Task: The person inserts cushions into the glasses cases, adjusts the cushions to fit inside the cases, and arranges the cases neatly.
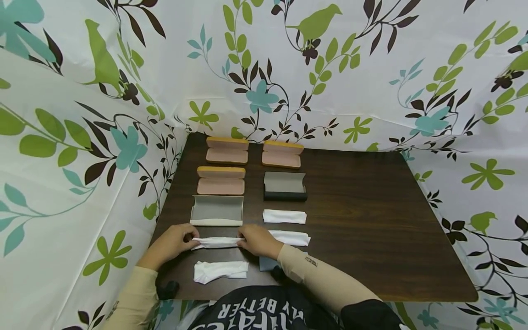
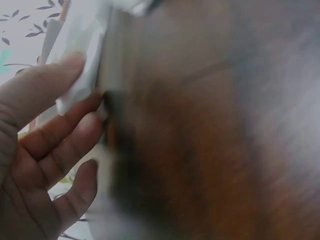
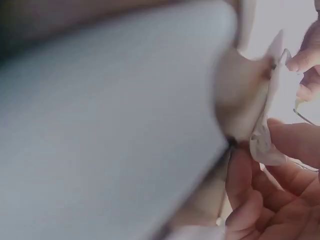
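Note:
In the head view, a narrow folded white cloth lies stretched sideways near the table's front left. My left hand pinches its left end, and my right hand pinches the right end. The left wrist view has the cloth between thumb and forefinger, the other fingers of the left hand bent below. In the right wrist view, thumb and fingers of the right hand hold the cloth's near end. Just beyond the cloth sits an open case with a grey inside. Closer to me lies another white cloth.
Three open yellow-edged cases with pink insides, one being the nearest case, stand behind. An open black case is right of them. Two folded white cloths lie before it, including the farther cloth. A grey-blue piece is partly hidden by my right forearm.

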{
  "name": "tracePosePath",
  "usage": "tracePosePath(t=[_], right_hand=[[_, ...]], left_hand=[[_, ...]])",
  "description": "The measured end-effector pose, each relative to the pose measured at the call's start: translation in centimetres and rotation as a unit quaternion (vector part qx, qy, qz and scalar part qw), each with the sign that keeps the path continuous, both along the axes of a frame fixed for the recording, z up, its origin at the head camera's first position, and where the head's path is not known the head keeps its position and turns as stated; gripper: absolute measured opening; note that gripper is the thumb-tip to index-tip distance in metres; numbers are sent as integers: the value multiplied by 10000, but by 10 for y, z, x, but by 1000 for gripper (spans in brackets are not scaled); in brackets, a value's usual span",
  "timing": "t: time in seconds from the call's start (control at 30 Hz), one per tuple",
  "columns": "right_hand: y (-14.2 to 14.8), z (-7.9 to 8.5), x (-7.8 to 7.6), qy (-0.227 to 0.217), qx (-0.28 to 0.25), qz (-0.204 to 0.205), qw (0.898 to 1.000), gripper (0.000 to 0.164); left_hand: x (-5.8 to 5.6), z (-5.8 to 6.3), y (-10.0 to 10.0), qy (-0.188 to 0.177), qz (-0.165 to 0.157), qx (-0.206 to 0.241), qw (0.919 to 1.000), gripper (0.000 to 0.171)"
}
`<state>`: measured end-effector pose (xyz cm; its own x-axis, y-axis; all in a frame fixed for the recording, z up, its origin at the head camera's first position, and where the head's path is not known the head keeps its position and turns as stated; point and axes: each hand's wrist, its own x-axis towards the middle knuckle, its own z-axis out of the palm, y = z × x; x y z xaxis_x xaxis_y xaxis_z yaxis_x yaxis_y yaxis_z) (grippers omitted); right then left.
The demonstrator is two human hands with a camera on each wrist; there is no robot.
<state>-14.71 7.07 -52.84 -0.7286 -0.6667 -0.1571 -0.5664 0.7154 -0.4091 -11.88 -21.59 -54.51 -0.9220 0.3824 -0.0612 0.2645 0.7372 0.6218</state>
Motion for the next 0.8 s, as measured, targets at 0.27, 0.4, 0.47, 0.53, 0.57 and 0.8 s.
tracePosePath(t=[0.27, 0.4, 0.47, 0.53, 0.57, 0.8], right_hand=[[-3, 12, -18, 60, -589, -244, 9979, 10], [-4, 13, -22, -72, -693, -308, 9971, 12], [-5, 14, -25, -131, -773, -402, 9961, 13], [-6, 15, -28, -153, -870, -495, 9949, 13], [-6, 16, -30, -161, -904, -539, 9943, 14], [-7, 18, -38, -167, -949, -816, 9920, 15]], left_hand=[[-13, 10, -6, 141, 350, 291, 9989, 12], [-18, 14, -7, 175, 422, 325, 9984, 10], [-21, 16, -7, 235, 443, 274, 9984, 10], [-24, 19, -8, 315, 481, 246, 9980, 10], [-25, 20, -8, 356, 499, 240, 9978, 10], [-35, 20, -9, 566, 469, 228, 9970, 10]])
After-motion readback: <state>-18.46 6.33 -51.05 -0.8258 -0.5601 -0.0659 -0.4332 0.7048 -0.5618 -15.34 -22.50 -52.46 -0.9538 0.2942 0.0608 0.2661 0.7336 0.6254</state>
